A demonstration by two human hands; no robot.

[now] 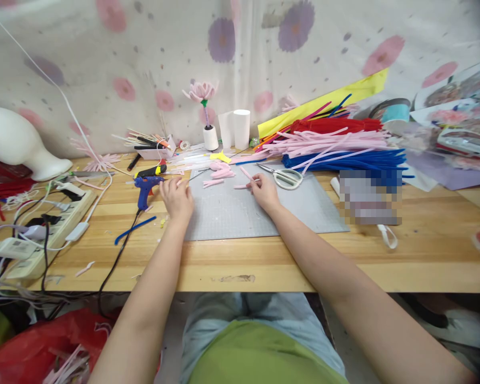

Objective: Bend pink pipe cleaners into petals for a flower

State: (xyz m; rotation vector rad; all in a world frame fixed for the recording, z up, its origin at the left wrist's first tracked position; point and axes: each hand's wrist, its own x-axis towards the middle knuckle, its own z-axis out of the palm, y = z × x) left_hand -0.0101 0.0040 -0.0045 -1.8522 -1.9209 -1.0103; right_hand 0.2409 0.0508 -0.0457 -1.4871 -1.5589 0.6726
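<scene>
We see two bare hands at work over a gray cutting mat (pixel 232 221), with risk close on either side. The right hand (pixel 266 193) pinches a fuzzy pink strip (pixel 242 186) between thumb and fingertips, its free length reaching toward the left hand (pixel 176 200). That left hand hovers at the mat's edge, fingers loosely curled; we cannot tell whether they grip anything.

Just left of those fingers lies a blue glue gun (pixel 144 192). We cannot see whether it is hot, but if it is, a careless sideways reach could mean a burn. Its black cord (pixel 122 250) trails past the left forearm and over the near edge of the table; a snag there, we judge, could drag the gun along.

Just beyond and to the right of the right hand rest scissors (pixel 288 178), whose points could nick a knuckle on a hurried reach. Between the hands and slightly beyond them, loose pink pieces (pixel 222 173) lie close together, light enough, we think, for a brushing wrist to scatter. Pinched too hard, the soft strip itself could crease or flatten.
</scene>
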